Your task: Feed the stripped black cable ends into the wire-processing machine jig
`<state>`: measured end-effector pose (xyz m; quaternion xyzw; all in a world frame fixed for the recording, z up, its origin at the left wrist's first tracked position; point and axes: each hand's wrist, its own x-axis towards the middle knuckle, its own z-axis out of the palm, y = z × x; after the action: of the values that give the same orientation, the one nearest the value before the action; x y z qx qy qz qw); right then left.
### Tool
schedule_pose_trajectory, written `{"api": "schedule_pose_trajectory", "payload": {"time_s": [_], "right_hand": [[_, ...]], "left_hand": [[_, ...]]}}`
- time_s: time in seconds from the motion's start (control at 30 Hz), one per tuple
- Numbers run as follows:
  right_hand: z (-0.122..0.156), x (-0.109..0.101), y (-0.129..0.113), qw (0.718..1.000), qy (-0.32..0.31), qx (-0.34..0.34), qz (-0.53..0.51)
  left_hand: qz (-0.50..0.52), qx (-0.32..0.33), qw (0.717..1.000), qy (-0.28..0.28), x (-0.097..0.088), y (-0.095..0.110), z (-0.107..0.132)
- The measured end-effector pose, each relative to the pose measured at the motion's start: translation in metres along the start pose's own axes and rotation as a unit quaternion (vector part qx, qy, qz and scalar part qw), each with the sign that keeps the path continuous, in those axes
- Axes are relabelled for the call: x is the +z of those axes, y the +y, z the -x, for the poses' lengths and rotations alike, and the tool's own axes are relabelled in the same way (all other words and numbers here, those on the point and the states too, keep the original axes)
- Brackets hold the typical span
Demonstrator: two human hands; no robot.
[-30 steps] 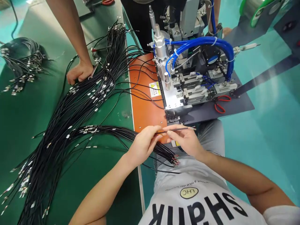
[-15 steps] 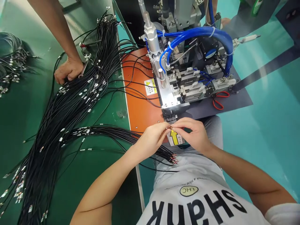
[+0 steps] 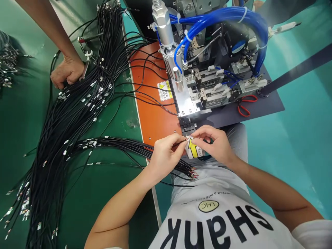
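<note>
Black cable [image 3: 183,140] is pinched in the person's left hand [image 3: 167,152], thumb against forefinger, with its thin inner wires [image 3: 190,136] reaching past the fingertips toward the right. The right hand [image 3: 215,145] brings thumb and forefinger up to those wires; whether it grips or merely touches them I cannot tell. Judging by this pose, the step in hand is sorting or straightening the wires at this one end, and the next move calls for a firm left pinch and small, light finger work on the right, since such thin strands probably bend easily. Just beneath the fingers, a yellow arrow label [image 3: 193,148] points to the far side. A bundle of black cables [image 3: 124,145] runs from the left under the left hand, its stripped ends [image 3: 192,173] over the person's lap. Farther out stand the orange plate [image 3: 153,124] and the metal machine [image 3: 188,102], with red-handled scissors [image 3: 239,108] to its right. Left, on the green bench [image 3: 90,197], spreads a larger heap of cables [image 3: 52,166]; at its far part rests a co-worker's hand [image 3: 67,72], beside an open-ended wrench [image 3: 87,64].
</note>
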<state>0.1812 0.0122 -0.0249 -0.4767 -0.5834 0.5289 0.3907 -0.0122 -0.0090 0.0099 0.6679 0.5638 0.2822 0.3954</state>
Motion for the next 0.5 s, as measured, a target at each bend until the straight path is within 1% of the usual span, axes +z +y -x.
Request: {"api": "schedule_pose_trajectory", "payload": {"time_s": [0.07, 0.13, 0.2, 0.27, 0.37, 0.5], "right_hand": [[-0.001, 0.001, -0.004, 1.0, -0.014, 0.011, -0.019], [-0.002, 0.002, -0.006, 0.997, -0.031, 0.043, -0.05], [-0.001, 0.002, -0.006, 0.991, -0.042, 0.083, -0.093], [0.0, 0.004, -0.004, 0.985, -0.045, 0.102, -0.131], [0.001, 0.004, -0.001, 0.983, -0.051, 0.095, -0.146], [0.001, 0.0, -0.001, 0.994, -0.056, 0.036, -0.087]], "left_hand": [[0.008, -0.001, 1.0, 0.002, 0.002, 0.0, 0.001], [0.032, -0.011, 0.999, 0.006, 0.004, -0.002, 0.002], [0.07, -0.033, 0.997, 0.011, 0.006, -0.004, 0.003], [0.119, -0.058, 0.991, 0.015, 0.009, -0.006, 0.003], [0.192, -0.099, 0.976, 0.013, 0.011, -0.008, 0.003], [0.261, -0.155, 0.953, -0.022, 0.011, -0.009, 0.001]]}}
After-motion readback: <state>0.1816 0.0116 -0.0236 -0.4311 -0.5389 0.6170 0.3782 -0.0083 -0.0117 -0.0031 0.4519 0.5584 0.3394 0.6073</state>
